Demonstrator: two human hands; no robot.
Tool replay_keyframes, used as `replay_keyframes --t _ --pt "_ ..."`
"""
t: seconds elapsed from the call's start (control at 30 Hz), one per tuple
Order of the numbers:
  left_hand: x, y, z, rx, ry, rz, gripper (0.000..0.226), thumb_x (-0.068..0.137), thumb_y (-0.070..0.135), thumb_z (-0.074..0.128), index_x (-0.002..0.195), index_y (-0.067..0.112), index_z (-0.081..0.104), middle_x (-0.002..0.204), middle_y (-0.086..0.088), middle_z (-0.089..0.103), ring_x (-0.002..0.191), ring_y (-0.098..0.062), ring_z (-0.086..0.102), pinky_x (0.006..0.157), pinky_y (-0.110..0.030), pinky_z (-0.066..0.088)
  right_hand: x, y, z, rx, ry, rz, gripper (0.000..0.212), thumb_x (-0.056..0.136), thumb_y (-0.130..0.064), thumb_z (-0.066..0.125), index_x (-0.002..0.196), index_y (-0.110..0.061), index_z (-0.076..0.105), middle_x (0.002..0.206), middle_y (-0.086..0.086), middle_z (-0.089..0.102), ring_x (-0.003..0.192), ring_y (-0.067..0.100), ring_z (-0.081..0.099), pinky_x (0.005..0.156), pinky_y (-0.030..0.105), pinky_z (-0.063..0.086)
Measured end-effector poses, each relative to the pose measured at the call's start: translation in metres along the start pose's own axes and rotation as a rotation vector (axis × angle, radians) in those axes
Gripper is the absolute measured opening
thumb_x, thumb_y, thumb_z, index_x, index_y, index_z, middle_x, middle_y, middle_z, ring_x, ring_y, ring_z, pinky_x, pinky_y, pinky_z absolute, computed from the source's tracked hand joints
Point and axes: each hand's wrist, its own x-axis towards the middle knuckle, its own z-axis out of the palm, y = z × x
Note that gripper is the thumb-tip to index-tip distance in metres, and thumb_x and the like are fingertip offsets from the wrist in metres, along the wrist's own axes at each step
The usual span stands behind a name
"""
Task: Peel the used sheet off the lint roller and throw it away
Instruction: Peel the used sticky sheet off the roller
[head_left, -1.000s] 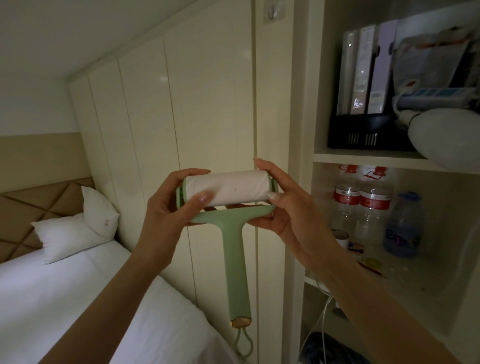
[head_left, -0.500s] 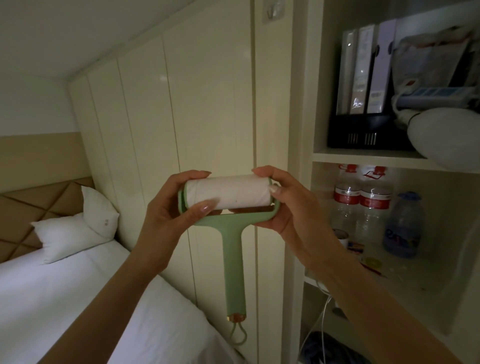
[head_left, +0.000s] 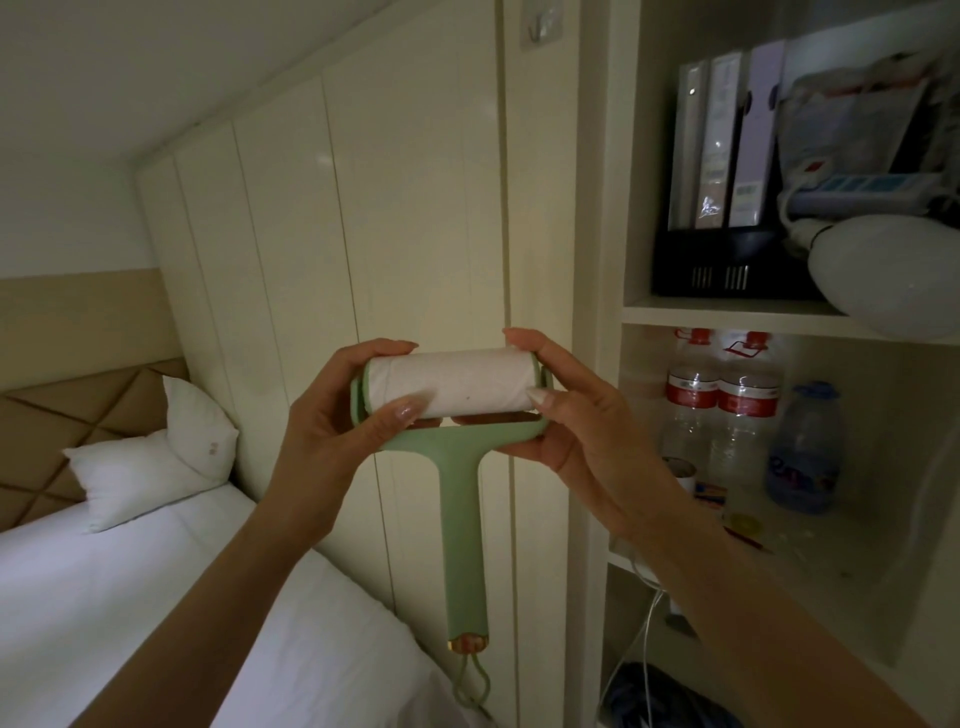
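Observation:
A green lint roller (head_left: 462, 519) is held up in front of the wall panels, handle pointing down with a cord loop at its end. Its white sticky roll (head_left: 457, 382) lies horizontal and shows a small dark speck. My left hand (head_left: 332, 421) grips the roll's left end, thumb pressed on the front of the sheet. My right hand (head_left: 582, 415) grips the right end, thumb tip at the roll's edge and fingers under the green frame. No sheet edge is visibly lifted.
A bed (head_left: 156, 597) with white sheets and a pillow (head_left: 156, 457) lies at the lower left. An open shelf unit (head_left: 727, 312) at the right holds binders (head_left: 722, 145), water bottles (head_left: 722, 410) and small items. Cables hang below the shelf.
The roller has shifted slightly in my hands and sits a little lower than a second ago. Both thumbs have moved along the roll's front; both hands kept their hold.

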Motion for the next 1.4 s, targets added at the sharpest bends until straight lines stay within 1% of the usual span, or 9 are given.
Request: replay_keyframes --t 0.33,0.53,0.63,0.7,0.87,1.0,1.2,1.27,1.4 --pt "0.001 0.001 0.000 -0.012 0.005 -0.002 0.032 0.066 0.033 0.066 0.097 0.039 0.062 0.101 0.026 0.062 0.099 -0.016 0.060 0.072 -0.025 0.059 0.002 -0.001 0.002 0.072 -0.022 0.011 0.035 0.083 -0.010 0.045 0.107 -0.025 0.066 0.118 0.010 0.054 0.103 0.033 0.063 0.082 0.039 0.058" --pt "0.001 0.003 0.002 -0.027 0.039 -0.007 0.047 0.056 0.058 0.073 0.096 0.037 0.063 0.099 0.021 0.064 0.093 -0.011 0.062 0.067 -0.021 0.056 0.001 -0.001 0.001 -0.020 -0.071 0.009 0.049 0.082 -0.007 0.047 0.123 -0.032 0.055 0.128 0.007 0.050 0.112 0.035 0.059 0.084 0.041 0.056" --pt "0.000 0.002 0.003 -0.051 0.070 -0.021 0.044 0.056 0.056 0.074 0.094 0.036 0.064 0.095 0.019 0.065 0.089 -0.012 0.063 0.065 -0.023 0.057 0.003 0.004 0.002 -0.385 0.076 -0.197 0.052 0.082 -0.007 0.061 0.117 -0.044 0.052 0.123 -0.015 0.053 0.112 0.020 0.060 0.081 0.031 0.058" --pt "0.000 0.001 0.004 -0.054 0.096 -0.028 0.035 0.059 0.047 0.073 0.091 0.037 0.064 0.092 0.020 0.066 0.088 -0.009 0.062 0.064 -0.023 0.058 0.005 0.008 0.000 -0.611 0.178 -0.415 0.043 0.079 -0.014 0.065 0.111 -0.041 0.055 0.116 -0.023 0.057 0.106 0.012 0.060 0.078 0.022 0.056" --pt "0.000 0.000 0.004 -0.043 0.123 -0.048 0.023 0.063 0.041 0.065 0.086 0.039 0.065 0.087 0.020 0.068 0.082 -0.002 0.063 0.062 -0.022 0.057 0.008 0.013 -0.007 -0.801 0.297 -0.687 0.024 0.078 -0.010 0.066 0.101 -0.015 0.063 0.110 0.008 0.060 0.103 0.005 0.058 0.079 0.012 0.050" --pt "-0.002 -0.002 0.007 -0.029 0.125 -0.060 0.025 0.063 0.043 0.063 0.087 0.036 0.064 0.085 0.019 0.068 0.080 -0.005 0.063 0.060 -0.021 0.057 0.011 0.011 -0.009 -0.911 0.370 -0.820 0.014 0.077 -0.008 0.066 0.090 -0.013 0.063 0.100 0.015 0.061 0.098 0.003 0.056 0.077 0.004 0.044" --pt "-0.003 -0.004 0.014 -0.082 0.141 -0.139 0.026 0.071 0.036 0.071 0.090 0.023 0.060 0.080 0.008 0.068 0.067 -0.011 0.070 0.053 -0.020 0.056 0.015 0.017 -0.016 -0.954 0.425 -0.788 0.009 0.077 -0.007 0.063 0.073 -0.002 0.068 0.091 0.006 0.058 0.089 0.009 0.055 0.082 0.012 0.041" --pt "-0.004 -0.004 0.018 -0.089 0.151 -0.172 0.027 0.072 0.038 0.061 0.092 0.021 0.059 0.085 0.002 0.064 0.065 -0.010 0.070 0.052 -0.021 0.056 0.016 0.018 -0.017 -0.955 0.422 -0.749 0.007 0.078 -0.004 0.062 0.073 -0.004 0.067 0.088 0.000 0.056 0.085 0.004 0.053 0.079 0.011 0.040" --pt "-0.005 -0.007 0.017 -0.059 0.116 -0.183 0.031 0.075 0.044 0.059 0.105 0.035 0.056 0.102 0.003 0.059 0.078 -0.004 0.066 0.057 -0.022 0.056 0.016 0.019 -0.015 -0.871 0.388 -0.629 0.015 0.078 0.003 0.059 0.075 -0.012 0.059 0.082 -0.009 0.053 0.076 -0.001 0.051 0.069 0.011 0.041"
